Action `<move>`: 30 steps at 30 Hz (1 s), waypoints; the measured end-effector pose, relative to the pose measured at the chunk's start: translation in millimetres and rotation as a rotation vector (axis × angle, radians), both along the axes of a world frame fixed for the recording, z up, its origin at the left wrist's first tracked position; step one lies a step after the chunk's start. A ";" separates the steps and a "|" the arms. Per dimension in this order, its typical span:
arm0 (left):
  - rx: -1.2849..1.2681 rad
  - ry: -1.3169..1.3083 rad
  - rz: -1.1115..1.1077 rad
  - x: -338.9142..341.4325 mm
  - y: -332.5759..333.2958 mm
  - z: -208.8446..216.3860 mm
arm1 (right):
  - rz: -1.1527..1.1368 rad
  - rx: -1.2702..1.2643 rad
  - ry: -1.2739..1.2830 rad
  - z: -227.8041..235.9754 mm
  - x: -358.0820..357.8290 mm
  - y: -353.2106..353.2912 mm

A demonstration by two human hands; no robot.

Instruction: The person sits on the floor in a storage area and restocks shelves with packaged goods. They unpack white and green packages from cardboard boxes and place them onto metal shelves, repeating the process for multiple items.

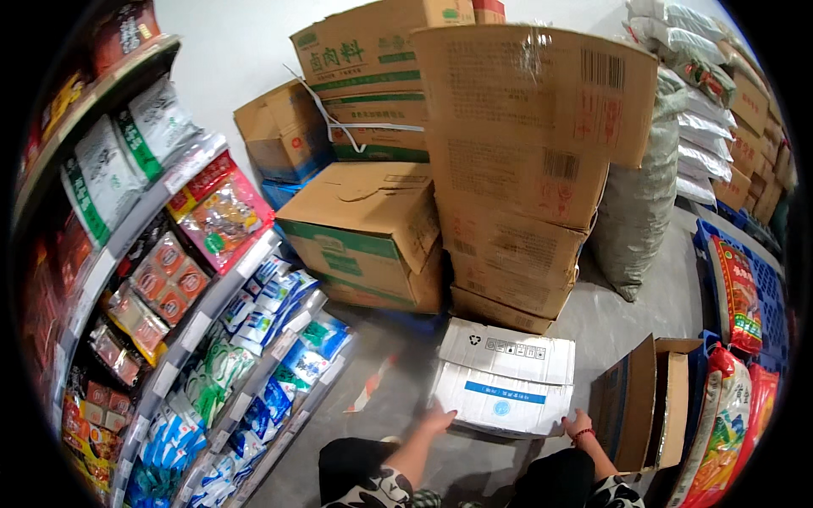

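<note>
A white cardboard carton [508,385] with a blue stripe rests low in front of me, against the foot of a tall stack of brown cardboard [517,186]. Its top flaps look folded down. At its near left corner my left hand [438,419] grips the side, with part of the fingers hidden behind the edge. My right hand [578,422], a red bracelet at its wrist, holds the near right corner the same way. Both forearms reach forward past my knees.
Shelves of packaged goods [195,330] run along the left. Brown cartons [364,237] are piled behind. To the right stand an open carton [648,406], colourful bags [716,423], a blue pallet [766,296] and a grey woven sack [635,220]. A red-and-white strip [373,385] marks the floor.
</note>
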State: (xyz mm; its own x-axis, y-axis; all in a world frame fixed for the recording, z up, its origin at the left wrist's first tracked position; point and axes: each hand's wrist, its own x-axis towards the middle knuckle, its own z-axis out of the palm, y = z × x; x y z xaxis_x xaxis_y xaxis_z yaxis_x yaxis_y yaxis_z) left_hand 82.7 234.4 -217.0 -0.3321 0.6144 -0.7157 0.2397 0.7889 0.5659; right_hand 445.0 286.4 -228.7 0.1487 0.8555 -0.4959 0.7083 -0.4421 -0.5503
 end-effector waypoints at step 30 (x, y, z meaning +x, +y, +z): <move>0.629 0.015 -0.919 -111.7 -80.2 226.5 | 0.598 -0.177 0.286 205.6 44.2 -68.5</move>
State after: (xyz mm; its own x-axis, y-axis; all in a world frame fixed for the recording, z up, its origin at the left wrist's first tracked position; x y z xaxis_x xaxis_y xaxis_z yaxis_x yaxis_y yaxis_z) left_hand -28.9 154.2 9.5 0.4296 0.8828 -0.1902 0.5957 -0.1188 0.7943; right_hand 489.1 217.9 -23.1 -0.4817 0.6522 -0.5853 0.6965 -0.1205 -0.7074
